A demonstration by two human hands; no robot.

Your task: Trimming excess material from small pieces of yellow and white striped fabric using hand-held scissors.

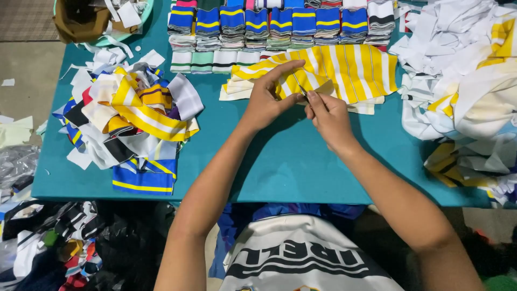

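A yellow-and-white striped fabric piece lies on the teal table on top of a small stack of similar pieces. My left hand presses flat on its left end, fingers spread over the cloth. My right hand sits right beside it at the fabric's near edge, pinching a thin metal tool whose tip points at the cloth between both hands. What kind of tool it is stays unclear.
Rows of folded blue-yellow and striped rib pieces line the table's far side. A loose heap of striped scraps lies left, a big white-and-yellow fabric pile right. A basket stands at the far left corner. More cloth lies on the floor.
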